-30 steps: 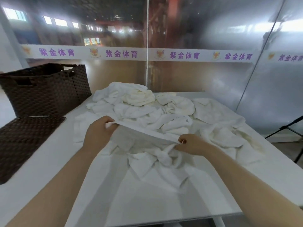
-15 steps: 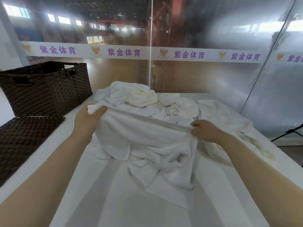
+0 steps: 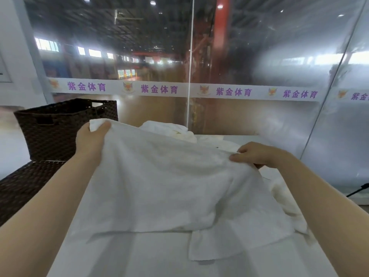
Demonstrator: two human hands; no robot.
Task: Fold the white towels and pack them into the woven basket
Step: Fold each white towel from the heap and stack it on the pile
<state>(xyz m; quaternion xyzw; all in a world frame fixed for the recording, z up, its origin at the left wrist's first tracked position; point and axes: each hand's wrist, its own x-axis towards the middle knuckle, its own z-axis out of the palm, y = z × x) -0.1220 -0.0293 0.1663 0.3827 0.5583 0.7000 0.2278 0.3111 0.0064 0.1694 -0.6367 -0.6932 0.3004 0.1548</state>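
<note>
**White towel held spread between two hands above the table**

A soft white terry-cloth towel [image 3: 169,182] hangs stretched between both hands over the white tabletop [image 3: 139,256]. Its top edge, the long axis, runs from about 10 o'clock down toward 3 o'clock, higher on the left. The cloth drapes from that edge toward 6 o'clock, and its lower part lies crumpled on the table.

The left hand [image 3: 92,140] grips the upper left corner, with the thumb folded over a bunched tip of fabric. The right hand [image 3: 257,155] pinches the opposite end of the top edge between thumb and curled fingers.

Behind the towel, at 12 o'clock, a heap of rumpled white towels [image 3: 169,128] shows partly above the held edge. More white cloth lies at 4 o'clock beneath the right forearm.

The dark brown woven rectangular basket [image 3: 58,130] stands at 10 o'clock, just behind the left hand. A flat dark brown woven panel [image 3: 24,184] lies at 9 o'clock in front of it.
</note>
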